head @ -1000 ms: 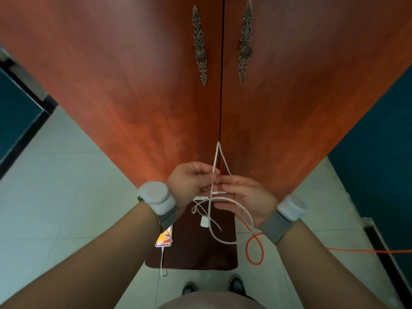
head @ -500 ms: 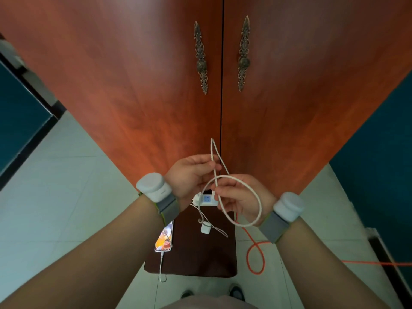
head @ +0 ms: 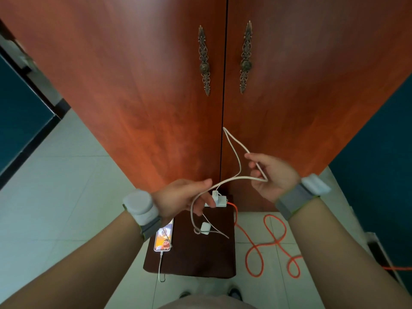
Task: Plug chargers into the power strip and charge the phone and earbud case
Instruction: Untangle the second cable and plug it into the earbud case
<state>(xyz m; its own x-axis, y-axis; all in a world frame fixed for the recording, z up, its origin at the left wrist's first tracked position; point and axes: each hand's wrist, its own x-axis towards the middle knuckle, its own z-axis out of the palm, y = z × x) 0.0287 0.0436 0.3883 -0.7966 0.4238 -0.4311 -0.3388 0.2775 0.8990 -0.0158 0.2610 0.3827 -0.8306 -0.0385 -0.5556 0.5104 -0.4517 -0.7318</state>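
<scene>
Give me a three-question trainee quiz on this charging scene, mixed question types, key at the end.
1. True or false: a cable is plugged into the phone.
2. Both the left hand and the right hand hold: A the phone, B the white cable, C a mug.
3. Fill in: the earbud case lies on the small dark ____.
Key: 1 true; 2 B; 3 table.

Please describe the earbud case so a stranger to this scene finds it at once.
In front of the red cabinet doors stands a dark low table. Near its middle lies the earbud case: small, white, rounded, unlike the colourful-screened phone.
</scene>
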